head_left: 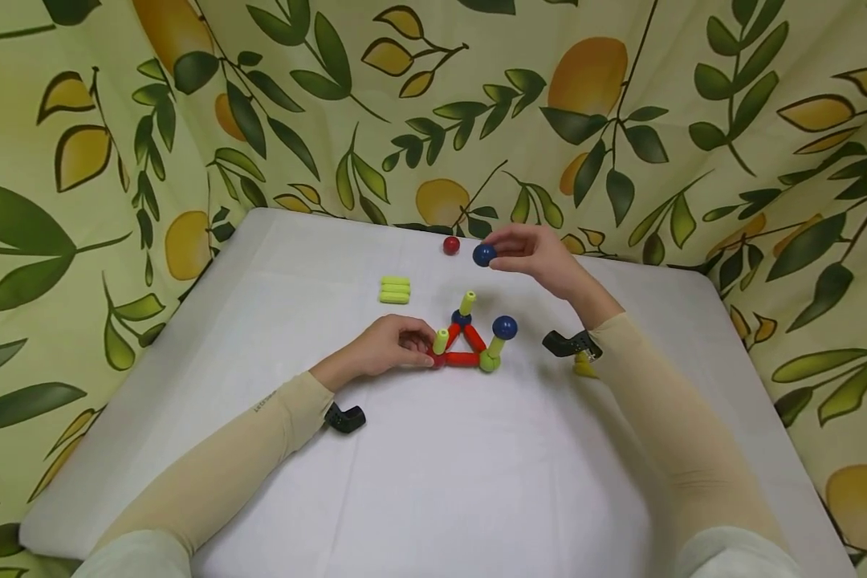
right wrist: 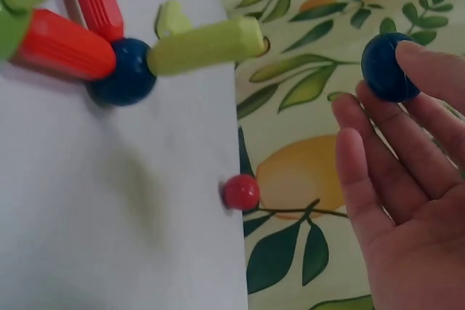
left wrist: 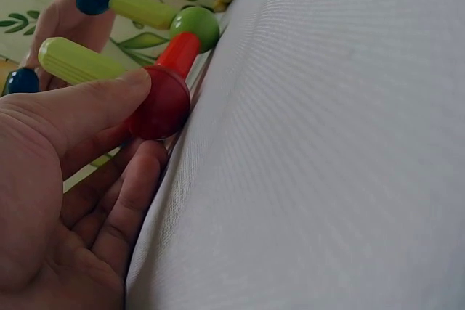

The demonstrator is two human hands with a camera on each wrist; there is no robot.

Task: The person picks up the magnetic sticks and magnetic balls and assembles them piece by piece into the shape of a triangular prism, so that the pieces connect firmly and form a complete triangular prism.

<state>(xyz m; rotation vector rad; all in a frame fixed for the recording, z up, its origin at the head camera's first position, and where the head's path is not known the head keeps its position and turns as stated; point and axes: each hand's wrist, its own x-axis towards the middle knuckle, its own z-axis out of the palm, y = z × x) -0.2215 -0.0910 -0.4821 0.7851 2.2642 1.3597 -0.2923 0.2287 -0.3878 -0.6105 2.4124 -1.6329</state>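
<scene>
The person's left hand (head_left: 386, 347) pinches a glossy red corner ball (left wrist: 166, 104) between thumb and fingers, while their right hand (head_left: 538, 255) grasps a glossy dark-blue ball (head_left: 485, 255) at its fingertips, held clear of the construction. That construction, a triangular frame of ridged red rods (head_left: 463, 360) joined by balls, sits on the white-covered table (head_left: 419, 482). Taking the frame as the clock's centre and twelve as the side away from the person, the gripped corner lies at eight o'clock, a dark-blue corner ball (right wrist: 125, 70) at twelve and a bright green corner ball (head_left: 489, 362) at four. A ridged yellow-green rod rises from each corner: the near-left rod (head_left: 441, 341) and the far rod (head_left: 467, 302) have bare tops, and the tilted right rod (head_left: 496, 347) carries a dark-blue top ball (head_left: 505, 327). At ten o'clock, three loose yellow-green rods (head_left: 394, 290) lie side by side; near twelve, by the table's far edge, rests a small loose red ball (head_left: 451, 245), with the lifted ball just clockwise of it. Just past three o'clock, a yellow piece (head_left: 585, 366) shows partly hidden by the beige right sleeve (head_left: 679, 449) and its black wrist device (head_left: 569, 344). A cream curtain (head_left: 470, 80) printed with leaves and orange fruit surrounds the table.
</scene>
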